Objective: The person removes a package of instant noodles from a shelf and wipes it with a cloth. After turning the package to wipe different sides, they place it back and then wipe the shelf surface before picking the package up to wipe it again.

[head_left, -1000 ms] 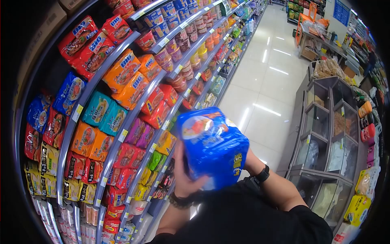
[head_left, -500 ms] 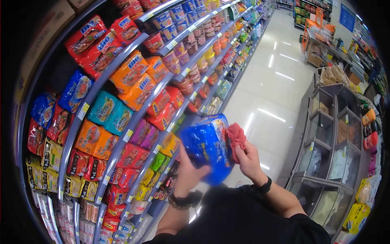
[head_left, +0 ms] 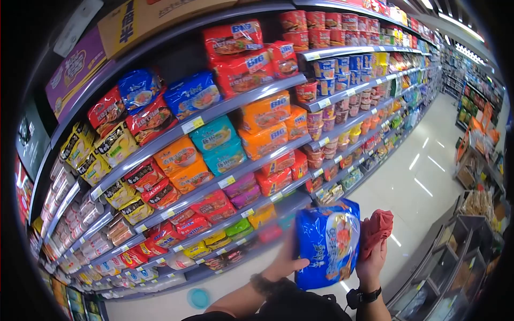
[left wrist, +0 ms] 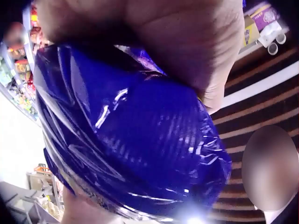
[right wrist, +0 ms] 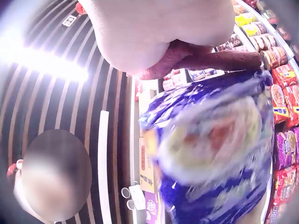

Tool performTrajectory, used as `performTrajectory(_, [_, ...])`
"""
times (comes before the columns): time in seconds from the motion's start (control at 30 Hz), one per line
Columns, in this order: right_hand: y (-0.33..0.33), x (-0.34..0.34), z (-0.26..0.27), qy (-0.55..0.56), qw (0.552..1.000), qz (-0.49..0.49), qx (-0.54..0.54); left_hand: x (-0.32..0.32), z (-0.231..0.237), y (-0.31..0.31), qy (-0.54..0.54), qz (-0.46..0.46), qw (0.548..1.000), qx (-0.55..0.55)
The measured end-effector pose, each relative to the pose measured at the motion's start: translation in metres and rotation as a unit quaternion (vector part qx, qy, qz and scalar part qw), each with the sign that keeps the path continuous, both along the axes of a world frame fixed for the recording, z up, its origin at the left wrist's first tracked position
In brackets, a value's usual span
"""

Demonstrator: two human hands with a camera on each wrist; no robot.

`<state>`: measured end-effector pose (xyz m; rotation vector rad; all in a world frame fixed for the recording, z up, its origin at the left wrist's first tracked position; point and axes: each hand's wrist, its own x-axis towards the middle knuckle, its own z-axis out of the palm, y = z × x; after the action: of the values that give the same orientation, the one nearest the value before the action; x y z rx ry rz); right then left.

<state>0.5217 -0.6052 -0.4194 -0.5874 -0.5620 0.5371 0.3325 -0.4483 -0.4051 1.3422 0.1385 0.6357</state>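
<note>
A blue multi-pack of instant noodles [head_left: 326, 243], with a bowl of noodles printed on its front, is held up before the body in the head view. My left hand [head_left: 282, 267] grips its left side, thumb over the front. Its plain, shiny blue wrap [left wrist: 145, 126] fills the left wrist view below the palm. On the other side my right hand [head_left: 373, 266] holds a crumpled red cloth [head_left: 376, 232] close by the pack's right edge. In the right wrist view the cloth [right wrist: 215, 60] lies along the top of the blurred pack.
Shelves of noodle packs [head_left: 195, 160] and cup noodles [head_left: 348, 67] run along the left and ahead. Cartons [head_left: 160, 16] stand on the top shelf. Display bins [head_left: 455, 262] are at the lower right, with the tiled aisle floor [head_left: 423, 155] between. A round teal thing [head_left: 198, 298] is low by the shelves.
The head view has swung left toward the shelves. The noodle pack has been turned, its printed front now facing the camera. The red cloth, out of sight at first, shows in the right hand.
</note>
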Motion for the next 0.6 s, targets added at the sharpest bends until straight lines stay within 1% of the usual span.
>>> performTrajectory(0.03, [0.004,0.003,-0.003,-0.017,0.999,0.008,-0.038,-0.006,-0.003,0.002,0.014,-0.040,0.998,-0.040])
performTrajectory(0.07, [0.008,0.006,-0.012,-0.033,0.996,0.015,-0.077,-0.010,-0.001,-0.001,0.018,-0.047,0.997,-0.066])
performTrajectory(0.1, [0.012,0.007,-0.021,-0.050,0.992,0.022,-0.115,-0.010,0.002,0.001,0.006,-0.042,0.997,-0.058])
performTrajectory(0.13, [0.016,0.005,-0.027,-0.040,0.988,0.016,-0.147,-0.011,0.004,0.003,-0.005,-0.038,0.998,-0.050])
performTrajectory(0.2, [0.029,0.006,-0.023,-0.051,0.985,0.079,-0.144,-0.011,0.010,0.014,-0.031,-0.022,0.998,-0.044])
performTrajectory(0.23, [0.037,0.006,-0.019,-0.057,0.982,0.111,-0.142,-0.014,0.006,0.021,-0.028,-0.005,0.998,-0.052])
performTrajectory(0.27, [0.043,0.009,-0.029,-0.092,0.971,0.114,-0.187,-0.019,-0.001,0.028,-0.024,0.012,0.998,-0.060])
performTrajectory(0.3, [0.055,-0.004,-0.011,-0.061,0.974,0.117,-0.184,-0.022,-0.003,0.036,-0.021,0.028,0.997,-0.068])
performTrajectory(0.33, [0.062,-0.002,-0.020,-0.032,0.968,0.160,-0.193,-0.022,0.007,0.045,-0.049,0.071,0.996,-0.024])
performTrajectory(0.37, [0.068,-0.001,-0.030,-0.003,0.959,0.201,-0.201,-0.025,0.005,0.055,-0.051,0.086,0.995,-0.017])
performTrajectory(0.4, [0.077,-0.004,-0.031,-0.141,0.947,0.147,-0.247,-0.029,0.001,0.066,-0.053,0.101,0.993,-0.009])
performTrajectory(0.43, [0.088,-0.009,-0.030,-0.276,0.913,0.088,-0.286,-0.033,-0.001,0.079,-0.056,0.115,0.992,-0.002])
performTrajectory(0.5, [0.113,-0.021,-0.020,-0.416,0.854,0.016,-0.311,-0.037,0.003,0.105,-0.076,0.134,0.987,0.041])
performTrajectory(0.53, [0.126,-0.028,-0.011,-0.430,0.851,0.008,-0.302,-0.040,0.004,0.116,-0.079,0.140,0.985,0.064])
performTrajectory(0.57, [0.141,-0.028,-0.020,-0.372,0.883,0.082,-0.273,-0.043,0.007,0.127,-0.081,0.145,0.982,0.087])
performTrajectory(0.6, [0.156,-0.028,-0.028,-0.303,0.908,0.155,-0.245,-0.045,0.015,0.136,-0.090,0.148,0.981,0.086])
